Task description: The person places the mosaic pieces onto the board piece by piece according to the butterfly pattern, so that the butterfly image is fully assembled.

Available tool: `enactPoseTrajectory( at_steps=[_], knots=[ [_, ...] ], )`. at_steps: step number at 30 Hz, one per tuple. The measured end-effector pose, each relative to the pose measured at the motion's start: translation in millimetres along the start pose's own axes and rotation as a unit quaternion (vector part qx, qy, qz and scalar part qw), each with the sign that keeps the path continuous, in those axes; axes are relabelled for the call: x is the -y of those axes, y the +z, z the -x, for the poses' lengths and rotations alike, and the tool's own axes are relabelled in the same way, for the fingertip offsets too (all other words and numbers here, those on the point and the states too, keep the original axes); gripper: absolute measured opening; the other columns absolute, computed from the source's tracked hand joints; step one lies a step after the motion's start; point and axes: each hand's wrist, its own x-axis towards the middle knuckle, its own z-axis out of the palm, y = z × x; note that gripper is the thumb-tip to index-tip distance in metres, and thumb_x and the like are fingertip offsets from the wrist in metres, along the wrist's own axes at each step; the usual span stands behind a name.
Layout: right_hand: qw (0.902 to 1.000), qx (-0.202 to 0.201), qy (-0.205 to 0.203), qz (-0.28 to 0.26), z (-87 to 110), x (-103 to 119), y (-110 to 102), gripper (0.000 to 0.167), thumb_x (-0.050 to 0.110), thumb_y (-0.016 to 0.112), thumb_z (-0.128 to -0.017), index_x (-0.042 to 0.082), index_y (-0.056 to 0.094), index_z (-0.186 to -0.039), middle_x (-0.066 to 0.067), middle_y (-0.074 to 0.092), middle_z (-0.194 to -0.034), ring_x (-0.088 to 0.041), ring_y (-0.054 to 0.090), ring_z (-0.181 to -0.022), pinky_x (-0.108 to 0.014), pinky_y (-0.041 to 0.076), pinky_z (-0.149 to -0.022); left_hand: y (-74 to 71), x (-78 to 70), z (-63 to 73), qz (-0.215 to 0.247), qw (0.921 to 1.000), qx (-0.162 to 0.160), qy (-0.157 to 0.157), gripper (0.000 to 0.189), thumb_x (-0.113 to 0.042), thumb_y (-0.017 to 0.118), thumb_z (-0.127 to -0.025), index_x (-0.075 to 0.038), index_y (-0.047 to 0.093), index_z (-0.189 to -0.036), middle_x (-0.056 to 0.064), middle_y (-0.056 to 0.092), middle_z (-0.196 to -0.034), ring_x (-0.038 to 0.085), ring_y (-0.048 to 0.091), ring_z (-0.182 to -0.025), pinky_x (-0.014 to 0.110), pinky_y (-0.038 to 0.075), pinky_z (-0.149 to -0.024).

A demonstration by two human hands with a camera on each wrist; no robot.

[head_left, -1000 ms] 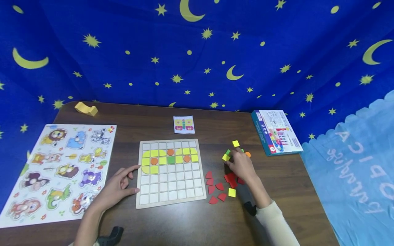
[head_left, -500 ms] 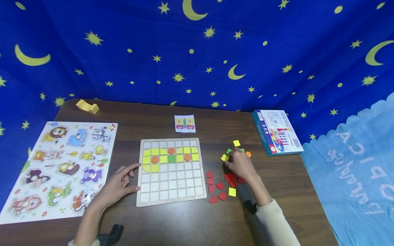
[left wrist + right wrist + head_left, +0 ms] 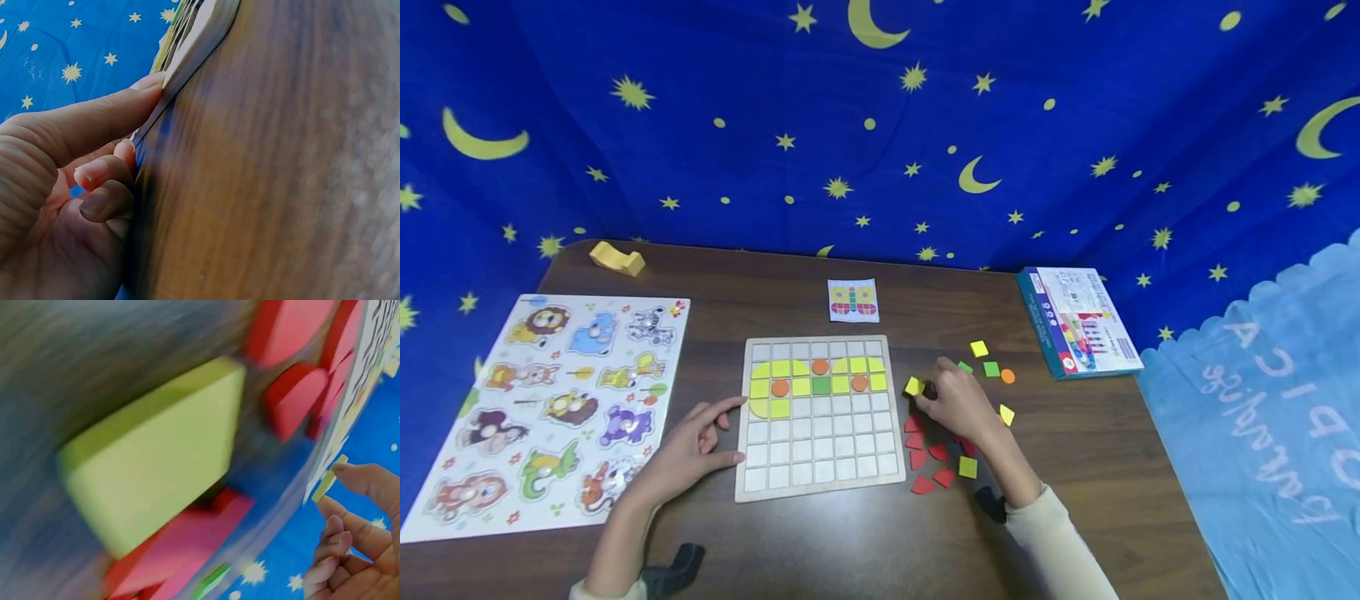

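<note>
In the head view my right hand (image 3: 958, 404) pinches a yellow square tile (image 3: 914, 386) between thumb and forefinger, just right of the wooden grid board (image 3: 808, 493). The right wrist view shows the same tile (image 3: 330, 479) edge-on at the fingertips. My left hand (image 3: 685, 450) touches the board's left edge with forefinger and thumb, both fairly straight; its other fingers are bent, as the left wrist view shows. Yellow tiles (image 3: 781, 367), orange discs (image 3: 820, 367) and one green square (image 3: 821, 384) fill part of the board's upper rows.
Loose red pieces (image 3: 922, 485), yellow squares (image 3: 967, 467), green squares (image 3: 992, 369) and an orange disc (image 3: 1008, 376) lie right of the board. Behind it is a butterfly pattern card (image 3: 853, 301). An animal puzzle (image 3: 572, 408), a box (image 3: 1078, 325) and a yellow block (image 3: 617, 259) stand around.
My right hand has moved left from the loose pieces toward the board with the yellow square in its fingertips. Another yellow square now shows right of that hand. My left hand stays at the board's edge.
</note>
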Motion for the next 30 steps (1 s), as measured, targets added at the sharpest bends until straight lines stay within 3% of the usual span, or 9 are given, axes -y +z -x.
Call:
enactPoseTrajectory(
  at_steps=[5, 14, 23, 30],
  knots=[
    [0.9989, 0.012, -0.045, -0.008, -7.1, 22, 6, 0.026, 0.017, 0.08, -0.081, -0.001, 0.075, -0.099, -0.005, 0.051, -0.08, -0.01, 0.043, -0.058, -0.022, 0.034, -0.052, 0.8, 2.2, -0.5, 0.002, 1.0, -0.003, 0.007, 0.076, -0.012, 0.082, -0.078, -0.007, 0.047, -0.145, 0.007, 0.046, -0.102, 0.01, 0.038, -0.066, 0.025, 0.037, -0.062],
    [0.9909, 0.028, -0.131, -0.008, -21.9, 66, 14, 0.03, 0.02, 0.081, -0.082, 0.0, 0.075, -0.103, -0.007, 0.062, -0.092, -0.012, 0.056, -0.072, -0.028, 0.05, -0.067, 0.6, 2.4, -0.8, 0.004, 1.0, 0.0, -0.003, 0.077, -0.012, 0.081, -0.078, -0.008, 0.046, -0.146, 0.008, 0.046, -0.102, 0.01, 0.039, -0.067, 0.025, 0.037, -0.061],
    [0.9855, 0.072, -0.153, -0.01, -31.1, 96, 22, 0.033, 0.024, 0.079, -0.085, 0.003, 0.075, -0.11, -0.006, 0.064, -0.1, -0.011, 0.058, -0.079, -0.022, 0.049, -0.069, 1.4, -0.2, 0.2, 0.01, 0.9999, 0.0, -0.004, 0.077, -0.014, 0.082, -0.077, -0.006, 0.047, -0.145, 0.008, 0.046, -0.102, 0.01, 0.039, -0.066, 0.025, 0.036, -0.06],
    [0.979, 0.062, -0.193, 0.024, -41.7, 113, 33, 0.018, 0.023, 0.078, -0.084, 0.008, 0.077, -0.094, -0.003, 0.063, -0.093, -0.01, 0.059, -0.076, -0.023, 0.05, -0.068, 1.6, 0.8, 0.7, 0.011, 0.9999, -0.002, -0.004, 0.076, -0.011, 0.081, -0.078, -0.006, 0.047, -0.145, 0.008, 0.046, -0.103, 0.01, 0.038, -0.065, 0.025, 0.036, -0.06]
  ],
)
